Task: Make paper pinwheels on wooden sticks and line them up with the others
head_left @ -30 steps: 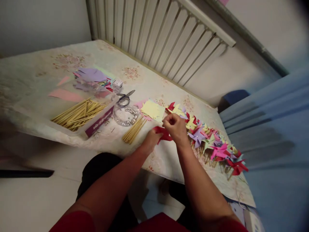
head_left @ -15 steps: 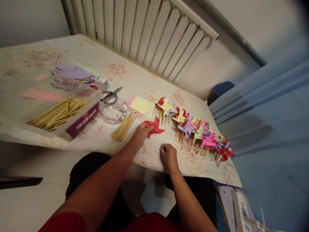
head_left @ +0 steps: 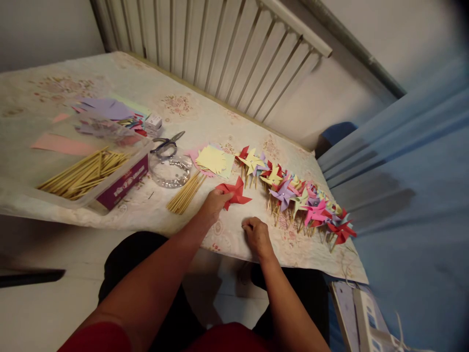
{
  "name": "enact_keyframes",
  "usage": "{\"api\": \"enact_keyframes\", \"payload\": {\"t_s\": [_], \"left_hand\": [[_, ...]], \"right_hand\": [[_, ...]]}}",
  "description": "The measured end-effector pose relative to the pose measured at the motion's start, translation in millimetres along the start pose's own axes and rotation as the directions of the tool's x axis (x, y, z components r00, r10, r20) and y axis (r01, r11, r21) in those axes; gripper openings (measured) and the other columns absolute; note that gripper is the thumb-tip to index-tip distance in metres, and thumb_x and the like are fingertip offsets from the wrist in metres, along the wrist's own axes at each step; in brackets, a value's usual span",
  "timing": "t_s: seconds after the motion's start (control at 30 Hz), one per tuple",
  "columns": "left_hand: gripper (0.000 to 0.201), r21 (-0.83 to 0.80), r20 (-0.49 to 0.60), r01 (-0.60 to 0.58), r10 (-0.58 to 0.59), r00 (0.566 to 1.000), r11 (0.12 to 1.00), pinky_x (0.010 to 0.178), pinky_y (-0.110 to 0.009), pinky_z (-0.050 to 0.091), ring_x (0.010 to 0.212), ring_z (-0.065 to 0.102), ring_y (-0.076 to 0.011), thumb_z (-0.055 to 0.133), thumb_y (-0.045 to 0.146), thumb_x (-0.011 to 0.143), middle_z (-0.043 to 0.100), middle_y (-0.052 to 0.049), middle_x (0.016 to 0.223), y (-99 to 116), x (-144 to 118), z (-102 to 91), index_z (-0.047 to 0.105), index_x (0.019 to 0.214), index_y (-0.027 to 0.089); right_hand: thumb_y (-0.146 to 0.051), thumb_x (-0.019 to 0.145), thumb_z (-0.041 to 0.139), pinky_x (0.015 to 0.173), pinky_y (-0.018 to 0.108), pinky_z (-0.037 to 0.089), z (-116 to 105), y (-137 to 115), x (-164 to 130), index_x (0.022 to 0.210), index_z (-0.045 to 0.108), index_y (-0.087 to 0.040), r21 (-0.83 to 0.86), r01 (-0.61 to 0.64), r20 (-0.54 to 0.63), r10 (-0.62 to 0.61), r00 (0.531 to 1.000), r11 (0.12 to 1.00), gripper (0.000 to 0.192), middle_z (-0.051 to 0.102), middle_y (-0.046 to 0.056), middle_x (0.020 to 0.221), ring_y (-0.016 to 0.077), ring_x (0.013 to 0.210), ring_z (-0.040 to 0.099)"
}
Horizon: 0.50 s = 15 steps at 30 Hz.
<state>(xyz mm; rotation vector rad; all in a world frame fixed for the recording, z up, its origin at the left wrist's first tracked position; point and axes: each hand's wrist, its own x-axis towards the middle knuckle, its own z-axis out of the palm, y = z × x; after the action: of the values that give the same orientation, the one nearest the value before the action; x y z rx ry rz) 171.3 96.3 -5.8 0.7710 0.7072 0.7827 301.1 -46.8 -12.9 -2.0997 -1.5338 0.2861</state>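
Note:
A red paper pinwheel (head_left: 239, 191) is pinched at its left side by my left hand (head_left: 215, 204), just over the cloth. To the right and nearer to me, my right hand (head_left: 258, 233) is closed with thumb and fingers together by the tablecloth; what is in it, if anything, I cannot make out. Left of the pinwheel lies a bundle of thin wooden sticks (head_left: 186, 193). Behind it is a stack of cut paper squares (head_left: 214, 160), yellow on top. Rows of finished pinwheels on sticks (head_left: 284, 194) in many colours lie to the right.
A round clear dish of small metal pieces (head_left: 170, 172) stands beside scissors (head_left: 166, 145). A plastic box (head_left: 128, 183) of sticks is at the left, with paper sheets (head_left: 106, 108) and a small white box (head_left: 153, 122) behind. A radiator (head_left: 220, 54) and blue curtain (head_left: 410, 171) border the table.
Both hands stay almost in place, the left one with the red pinwheel in its grip. The view has shifted very slightly.

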Motion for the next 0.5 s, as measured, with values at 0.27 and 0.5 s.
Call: {"api": "enact_keyframes", "payload": {"t_s": [0.27, 0.5], "left_hand": [[0.023, -0.02, 0.004, -0.017, 0.017, 1.0, 1.0, 0.05, -0.023, 0.033, 0.052, 0.048, -0.0093, 0.077, 0.028, 0.056, 0.057, 0.002, 0.059, 1.1, 2.8, 1.9, 0.059, 0.064, 0.016], [0.022, -0.036, 0.021, -0.016, 0.016, 1.0, 0.999, 0.05, -0.024, 0.032, 0.051, 0.046, -0.0089, 0.076, 0.027, 0.057, 0.056, 0.003, 0.058, 3.3, 0.9, 1.7, 0.058, 0.065, 0.017]], "right_hand": [[-0.014, 0.082, 0.057, 0.077, 0.03, 0.047, 5.9, 1.9, -0.8, 0.073, 0.064, -0.019, -0.031, 0.078, -0.052, -0.079, 0.995, 0.996, 0.013, 0.065, 0.005, 0.078, 0.0186, 0.077, 0.06], [-0.018, 0.085, 0.062, 0.075, 0.03, 0.046, 6.9, 0.9, 1.5, 0.071, 0.06, -0.019, -0.07, 0.087, -0.048, -0.091, 0.995, 0.994, 0.015, 0.062, 0.004, 0.077, 0.0181, 0.074, 0.057]]}}
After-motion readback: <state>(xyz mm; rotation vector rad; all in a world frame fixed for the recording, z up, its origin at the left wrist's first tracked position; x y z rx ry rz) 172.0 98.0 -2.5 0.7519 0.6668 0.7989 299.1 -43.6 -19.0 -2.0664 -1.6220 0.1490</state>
